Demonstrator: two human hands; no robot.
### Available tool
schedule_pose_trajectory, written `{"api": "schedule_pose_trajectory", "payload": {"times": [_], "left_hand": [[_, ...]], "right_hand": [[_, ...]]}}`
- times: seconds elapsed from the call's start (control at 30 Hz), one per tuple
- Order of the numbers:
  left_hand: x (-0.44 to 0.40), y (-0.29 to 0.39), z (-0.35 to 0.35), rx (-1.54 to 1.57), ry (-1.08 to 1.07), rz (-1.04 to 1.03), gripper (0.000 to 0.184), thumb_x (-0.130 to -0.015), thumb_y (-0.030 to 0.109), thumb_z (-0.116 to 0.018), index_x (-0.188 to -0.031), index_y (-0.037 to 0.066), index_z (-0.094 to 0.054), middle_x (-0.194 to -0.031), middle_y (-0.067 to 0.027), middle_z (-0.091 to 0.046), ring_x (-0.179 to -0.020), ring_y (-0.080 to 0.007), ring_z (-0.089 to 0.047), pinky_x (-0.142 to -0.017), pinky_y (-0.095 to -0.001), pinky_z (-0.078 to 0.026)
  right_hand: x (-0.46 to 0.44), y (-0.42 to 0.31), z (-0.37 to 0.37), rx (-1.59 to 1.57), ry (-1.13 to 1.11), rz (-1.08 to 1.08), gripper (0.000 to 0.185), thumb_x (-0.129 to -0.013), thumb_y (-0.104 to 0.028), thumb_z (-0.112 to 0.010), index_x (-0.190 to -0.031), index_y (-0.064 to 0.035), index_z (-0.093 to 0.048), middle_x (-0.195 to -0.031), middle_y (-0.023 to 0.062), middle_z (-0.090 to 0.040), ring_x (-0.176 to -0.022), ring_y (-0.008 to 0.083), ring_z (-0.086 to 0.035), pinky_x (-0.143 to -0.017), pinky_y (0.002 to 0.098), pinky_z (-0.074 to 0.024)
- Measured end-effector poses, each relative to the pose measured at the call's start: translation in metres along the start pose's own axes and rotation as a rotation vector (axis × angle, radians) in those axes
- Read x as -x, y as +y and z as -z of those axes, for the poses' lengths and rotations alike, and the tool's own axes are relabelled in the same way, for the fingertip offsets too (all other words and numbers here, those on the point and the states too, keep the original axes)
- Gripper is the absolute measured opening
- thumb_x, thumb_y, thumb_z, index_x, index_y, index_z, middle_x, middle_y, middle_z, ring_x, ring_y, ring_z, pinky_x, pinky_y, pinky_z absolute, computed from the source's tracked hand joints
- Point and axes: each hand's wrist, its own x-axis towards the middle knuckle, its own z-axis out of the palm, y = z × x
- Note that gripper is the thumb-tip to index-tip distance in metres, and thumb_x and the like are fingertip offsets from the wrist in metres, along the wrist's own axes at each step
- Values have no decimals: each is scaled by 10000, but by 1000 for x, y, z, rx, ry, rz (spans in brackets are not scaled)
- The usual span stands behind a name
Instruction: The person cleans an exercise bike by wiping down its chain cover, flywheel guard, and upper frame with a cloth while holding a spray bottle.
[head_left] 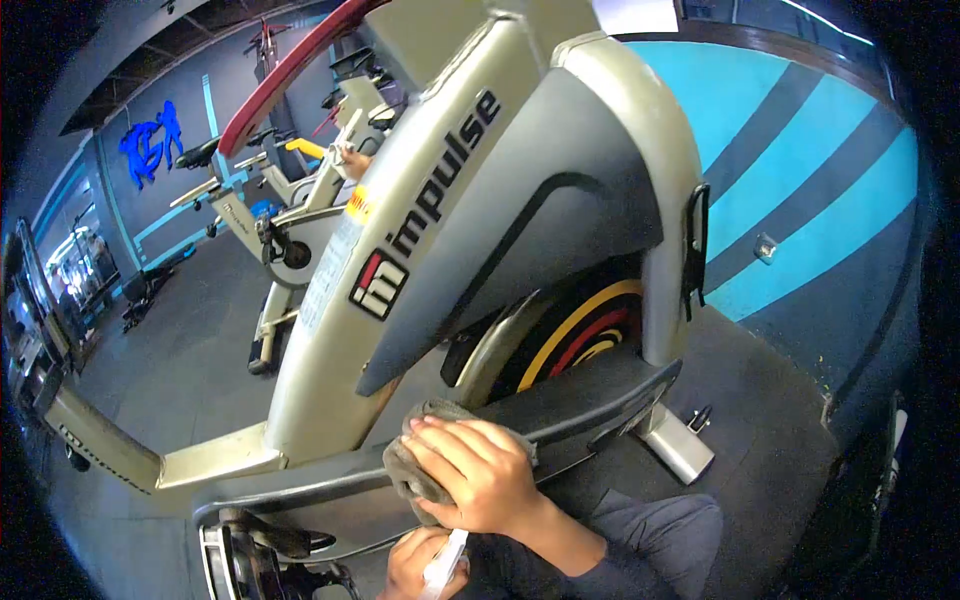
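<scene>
My right hand (485, 480) presses a folded grey-brown cloth (408, 470) against the dark lower cover of an exercise bike (330, 330). Its fingers lie bent over the cloth. Just below, at the bottom edge, my left hand (408, 565) is closed around a white plastic object (445, 565), which looks like the top of a spray bottle; the rest of it is hidden. The bike's pale frame carries the word "impulse", and its black flywheel (560, 350) with yellow and red rings shows behind the cover. A pedal and crank (265, 560) sit at the lower left.
Another exercise bike (290, 215) stands farther back, where another person's hand (355, 162) shows beside the frame. A blue-striped wall (800, 170) rises at right. The bike's silver foot (680, 445) rests on the dark floor (190, 310).
</scene>
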Motion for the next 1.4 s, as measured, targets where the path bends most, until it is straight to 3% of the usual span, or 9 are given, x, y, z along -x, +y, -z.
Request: {"api": "schedule_pose_trajectory", "payload": {"times": [0.07,0.2,0.27,0.33,0.4,0.73,0.93,1.2,1.4], "left_hand": [[0,7,4,32,-47,42,530,-686,93,-678,-1195,-21,-587,-1106,-227,-590,-985,-420,-583,-873,-435,-478],[-5,10,-2,6,-15,54,482,-674,146,-712,-1112,-31,-618,-1033,-219,-610,-931,-424,-587,-828,-452,-486],[-7,10,-2,4,-30,30,469,-661,137,-712,-1089,-33,-621,-1032,-219,-609,-934,-426,-587,-837,-450,-486],[-4,7,-4,19,-53,30,564,-709,186,-747,-1202,-30,-580,-1111,-225,-601,-976,-426,-584,-857,-447,-480],[-11,14,-7,5,41,11,419,-587,73,-775,-979,26,-632,-957,-140,-644,-826,-308,-651,-721,-383,-536],[-15,31,-27,88,-3,24,468,-607,75,-749,-1048,18,-602,-968,-168,-646,-846,-344,-641,-794,-417,-520],[-28,36,-43,25,15,82,711,-601,104,-750,-1265,32,-505,-1051,-159,-629,-947,-349,-621,-873,-402,-498],[-51,35,-64,104,-7,220,607,-661,109,-723,-1230,10,-538,-1026,-104,-663,-968,-285,-633,-912,-390,-486],[-52,36,-69,75,11,113,693,-683,111,-730,-1306,-22,-459,-1023,-89,-681,-955,-307,-632,-915,-398,-485]], "right_hand": [[4,4,2,-20,9,-18,529,-744,-391,-649,-1148,-50,-662,-1186,126,-647,-1055,255,-639,-922,400,-485],[19,24,16,37,23,24,555,-880,-527,-478,-1156,-89,-679,-1163,103,-666,-1042,242,-654,-894,395,-495],[33,41,29,37,22,-13,575,-855,-540,-510,-1151,-70,-658,-1157,116,-664,-1047,256,-647,-908,407,-488],[46,60,41,73,124,-57,525,-847,-506,-522,-1082,-66,-687,-1083,104,-691,-989,258,-670,-865,405,-500],[52,73,50,101,212,-145,478,-826,-474,-541,-1003,-64,-712,-1048,88,-701,-961,259,-677,-829,401,-499],[60,82,47,178,318,-150,505,-846,-512,-505,-959,-65,-711,-1038,83,-692,-947,257,-661,-843,411,-487],[63,82,42,203,322,-153,445,-827,-465,-533,-981,-84,-706,-1071,74,-685,-983,247,-656,-868,410,-489],[69,84,40,233,263,-146,535,-888,-551,-438,-1056,-122,-711,-1104,55,-671,-1026,227,-639,-902,403,-465],[68,85,37,275,299,-136,577,-839,-589,-450,-967,-96,-721,-1058,43,-689,-980,232,-649,-876,405,-456]]}}
